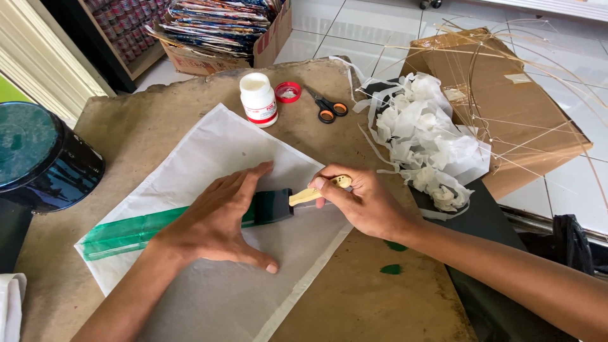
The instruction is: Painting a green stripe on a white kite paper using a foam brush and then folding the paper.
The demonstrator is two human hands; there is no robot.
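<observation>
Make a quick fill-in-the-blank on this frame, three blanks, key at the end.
1. The right hand holds a brush by its ____ handle.
2. The left hand presses flat on the white paper sheet, over a painted ____ stripe.
3. The glue bottle stands open; its red cap lies next to the ____.

Missing words: wooden; green; scissors

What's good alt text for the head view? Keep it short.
A person's right hand draws a wooden-handled brush along a green stripe on a white paper sheet, while the left hand presses the sheet flat on a brown board. Behind sit an open white jar, its red lid, orange-handled scissors and crumpled white paper.
</observation>
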